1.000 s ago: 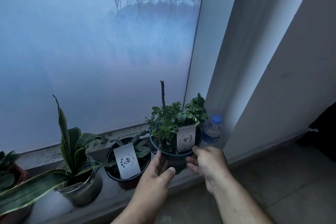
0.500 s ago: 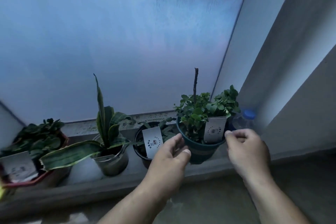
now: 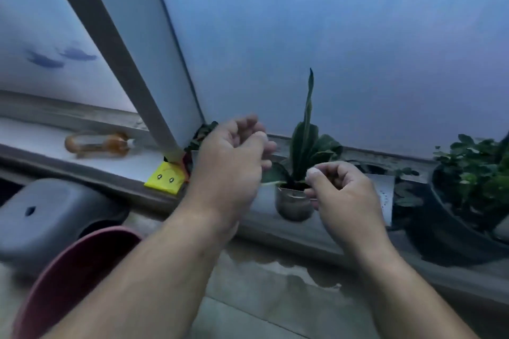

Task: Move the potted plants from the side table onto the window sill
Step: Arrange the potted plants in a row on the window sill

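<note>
Both hands are empty: the left hand [image 3: 231,157] is loosely half-open, the right hand [image 3: 341,195] curled, pinching nothing. The potted plants, like the silver pot [image 3: 293,202], stand on the window sill [image 3: 82,146]. For another pot, I think two spread palms low on its sides work best.

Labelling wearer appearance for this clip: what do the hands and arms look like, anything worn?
Two bare hands, left hand and right hand, on bare forearms. No sleeves in view up to the frame edge, no gloves, and no watch, ring or wristband visible. Short, pale fingernails show on the right thumb and left fingertips. The frame is dim and motion-blurred, so finer marks cannot be made out.
</note>
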